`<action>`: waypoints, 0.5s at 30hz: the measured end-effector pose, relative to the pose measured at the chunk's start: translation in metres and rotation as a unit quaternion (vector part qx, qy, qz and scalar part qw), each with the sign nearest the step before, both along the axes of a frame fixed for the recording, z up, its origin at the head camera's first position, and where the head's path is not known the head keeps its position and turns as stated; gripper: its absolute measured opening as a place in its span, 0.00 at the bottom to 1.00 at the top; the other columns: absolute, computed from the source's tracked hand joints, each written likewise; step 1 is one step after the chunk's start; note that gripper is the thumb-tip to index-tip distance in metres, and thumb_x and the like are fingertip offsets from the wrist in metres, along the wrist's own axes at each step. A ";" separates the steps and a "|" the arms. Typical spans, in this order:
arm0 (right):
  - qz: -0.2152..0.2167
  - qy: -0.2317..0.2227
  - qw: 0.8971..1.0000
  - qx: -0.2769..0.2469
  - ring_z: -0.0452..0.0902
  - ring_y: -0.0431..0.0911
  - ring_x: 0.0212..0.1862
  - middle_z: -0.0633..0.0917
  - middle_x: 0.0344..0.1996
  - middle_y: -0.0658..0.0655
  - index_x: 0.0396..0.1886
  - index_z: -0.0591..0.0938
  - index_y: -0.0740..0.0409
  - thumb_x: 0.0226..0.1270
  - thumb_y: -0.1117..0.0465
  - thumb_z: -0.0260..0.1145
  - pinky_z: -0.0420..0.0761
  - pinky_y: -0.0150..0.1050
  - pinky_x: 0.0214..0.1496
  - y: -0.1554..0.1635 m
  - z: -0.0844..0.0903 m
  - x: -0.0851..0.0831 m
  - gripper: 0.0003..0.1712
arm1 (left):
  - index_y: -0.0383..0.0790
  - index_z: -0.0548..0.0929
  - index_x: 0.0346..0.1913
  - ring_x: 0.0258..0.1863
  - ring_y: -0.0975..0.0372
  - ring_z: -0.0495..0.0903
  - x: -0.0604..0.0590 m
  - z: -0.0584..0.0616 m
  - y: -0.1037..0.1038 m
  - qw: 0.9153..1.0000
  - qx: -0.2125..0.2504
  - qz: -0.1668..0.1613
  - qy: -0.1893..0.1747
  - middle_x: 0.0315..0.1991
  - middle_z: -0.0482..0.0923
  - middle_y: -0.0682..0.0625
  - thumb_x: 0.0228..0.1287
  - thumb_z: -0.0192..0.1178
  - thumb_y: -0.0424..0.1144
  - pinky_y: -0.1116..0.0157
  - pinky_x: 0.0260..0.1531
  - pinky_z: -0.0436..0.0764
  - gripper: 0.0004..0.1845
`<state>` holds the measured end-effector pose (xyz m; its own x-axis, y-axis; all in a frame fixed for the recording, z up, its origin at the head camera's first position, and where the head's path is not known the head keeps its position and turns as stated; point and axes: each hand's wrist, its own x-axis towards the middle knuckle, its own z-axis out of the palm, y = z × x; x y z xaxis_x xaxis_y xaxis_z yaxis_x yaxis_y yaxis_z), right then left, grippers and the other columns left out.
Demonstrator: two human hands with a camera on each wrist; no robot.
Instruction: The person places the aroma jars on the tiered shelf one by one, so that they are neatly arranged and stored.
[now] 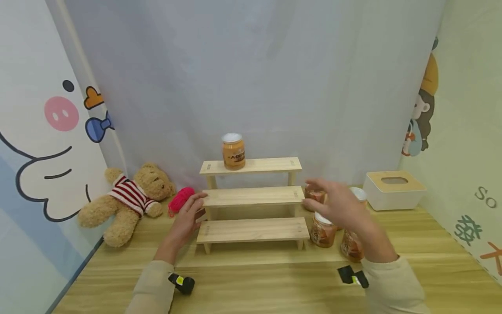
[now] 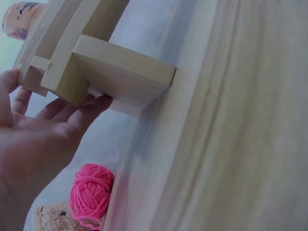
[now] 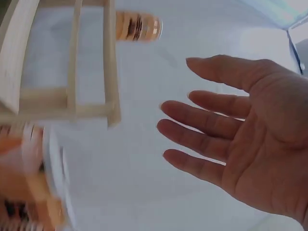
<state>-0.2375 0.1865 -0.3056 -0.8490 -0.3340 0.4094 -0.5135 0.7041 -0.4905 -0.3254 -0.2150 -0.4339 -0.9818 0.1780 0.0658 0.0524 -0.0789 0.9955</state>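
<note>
A light wooden three-step rack (image 1: 251, 197) stands on the table. My left hand (image 1: 187, 216) is at its left end, fingers fairly straight; in the left wrist view the fingertips (image 2: 103, 101) touch the rack's side. A jar (image 1: 234, 153) with orange contents and a white lid stands upright on the top step, left of its middle. My right hand (image 1: 339, 203), slightly blurred, hovers off the rack's right end above several similar jars (image 1: 323, 233), partly hiding them. The right wrist view shows its fingers (image 3: 202, 120) spread apart with nothing held.
A teddy bear (image 1: 131, 196) in a striped sweater lies at the left, with a pink yarn ball (image 1: 181, 199) between it and the rack. A white tissue box (image 1: 382, 196) with a wooden lid stands back right. Curtains and printed panels enclose the table (image 1: 251, 288).
</note>
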 end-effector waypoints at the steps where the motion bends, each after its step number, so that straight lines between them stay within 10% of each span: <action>1: -0.011 0.007 1.000 0.009 0.80 0.62 0.54 0.83 0.54 0.66 0.64 0.76 0.66 0.71 0.58 0.68 0.77 0.60 0.53 0.015 -0.002 -0.001 0.27 | 0.41 0.59 0.71 0.70 0.43 0.58 0.000 0.000 -0.001 1.000 -0.001 0.002 0.000 0.69 0.55 0.41 0.81 0.44 0.52 0.53 0.56 0.70 0.26; 8: -0.095 -0.012 0.995 0.035 0.76 0.69 0.55 0.81 0.53 0.74 0.60 0.75 0.74 0.69 0.59 0.69 0.73 0.64 0.54 0.096 -0.036 -0.018 0.28 | 0.42 0.59 0.73 0.70 0.46 0.59 -0.001 0.002 -0.005 1.000 -0.008 -0.001 -0.002 0.70 0.56 0.40 0.81 0.44 0.52 0.51 0.59 0.68 0.27; 15: -0.031 -0.089 0.995 0.039 0.81 0.63 0.51 0.84 0.48 0.69 0.55 0.79 0.75 0.70 0.58 0.69 0.79 0.53 0.50 0.133 -0.062 -0.028 0.25 | 0.42 0.58 0.73 0.70 0.46 0.57 0.000 0.002 0.000 1.000 -0.009 -0.007 0.000 0.71 0.55 0.40 0.81 0.43 0.52 0.50 0.60 0.67 0.27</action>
<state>-0.2652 0.3199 -0.3674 -0.9253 -0.3045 0.2262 -0.3789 0.7709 -0.5121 -0.3253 -0.2145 -0.4315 -0.9794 0.1923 0.0616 0.0505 -0.0620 0.9968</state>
